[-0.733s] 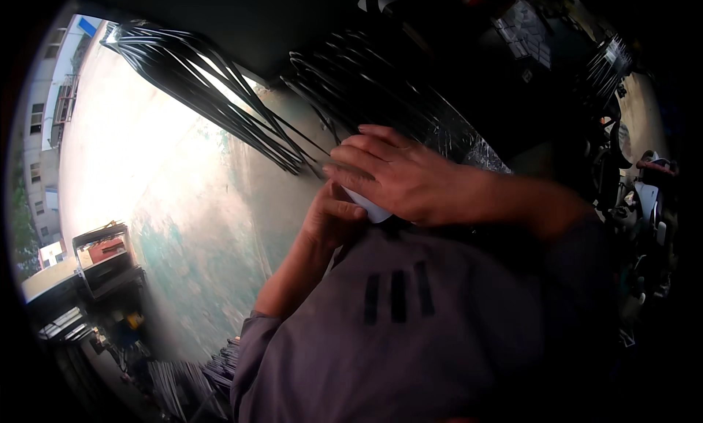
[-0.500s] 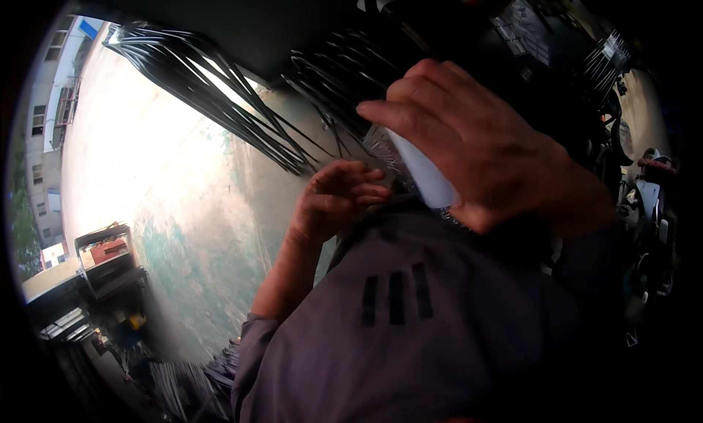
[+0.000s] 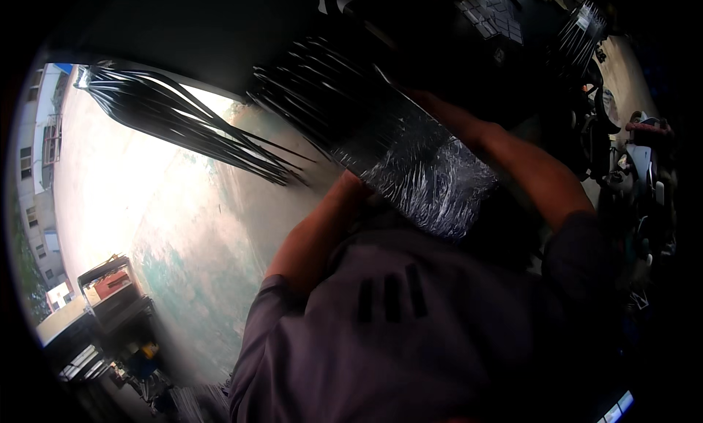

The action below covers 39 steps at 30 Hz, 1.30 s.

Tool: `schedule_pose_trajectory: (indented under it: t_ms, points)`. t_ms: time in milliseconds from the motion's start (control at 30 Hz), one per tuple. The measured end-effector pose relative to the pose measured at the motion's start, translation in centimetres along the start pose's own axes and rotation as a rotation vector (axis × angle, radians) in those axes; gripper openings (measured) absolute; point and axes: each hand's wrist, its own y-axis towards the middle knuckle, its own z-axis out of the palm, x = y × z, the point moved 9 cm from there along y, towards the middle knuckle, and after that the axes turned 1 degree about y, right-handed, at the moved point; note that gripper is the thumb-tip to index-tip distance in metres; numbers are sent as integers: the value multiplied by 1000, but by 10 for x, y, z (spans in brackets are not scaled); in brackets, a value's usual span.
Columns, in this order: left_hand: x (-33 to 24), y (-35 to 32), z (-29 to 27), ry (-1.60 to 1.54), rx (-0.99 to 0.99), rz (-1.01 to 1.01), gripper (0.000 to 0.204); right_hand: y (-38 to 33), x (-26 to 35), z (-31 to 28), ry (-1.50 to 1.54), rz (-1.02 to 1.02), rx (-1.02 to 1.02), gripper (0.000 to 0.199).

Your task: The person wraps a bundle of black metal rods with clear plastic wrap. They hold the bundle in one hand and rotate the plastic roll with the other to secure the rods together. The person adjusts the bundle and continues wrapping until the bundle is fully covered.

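A bundle of long dark strips (image 3: pixel 315 94) lies in front of me, its near end wrapped in shiny, crinkled clear plastic film (image 3: pixel 439 178). My left hand (image 3: pixel 353 180) reaches under the left edge of the wrapped end; only the wrist and a bit of the hand show. My right hand (image 3: pixel 439 112) goes behind the bundle's far right side, most of it lost in the dark. The fingers of both hands are hidden, so what they hold cannot be seen. The white roll is out of sight.
Another bundle of thin black strips (image 3: pixel 183 123) juts out at the left, above the pale floor (image 3: pixel 205 247). At lower left stands an open box-like rack (image 3: pixel 113 291). Cluttered equipment (image 3: pixel 644 159) lines the right side, with a silvery bundle end (image 3: pixel 582 31) at upper right.
Both hands have moved from in front of the bundle to beneath and behind it. The white roll with film in my right hand has gone from view. The wrapped end now shows fully.
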Motion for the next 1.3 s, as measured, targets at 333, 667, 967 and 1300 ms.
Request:
schedule_pose_trajectory:
  t_ms: [333, 667, 967, 1300]
  points:
    - [-1, -66, 5, -29, 74, 92, 61, -7, 14, 3, -211, 33, 175, 56]
    - [-7, -127, 33, 96, -11, 16, 83, -77, 179, 100, -868, -774, 95, 86]
    - [11, -116, 4, -164, 114, -61, 78, -55, 165, 140, -1328, -664, -57, 63]
    - [-25, -151, 40, 195, 230, 169, 66, -60, 182, 132, -1152, -903, 64, 69]
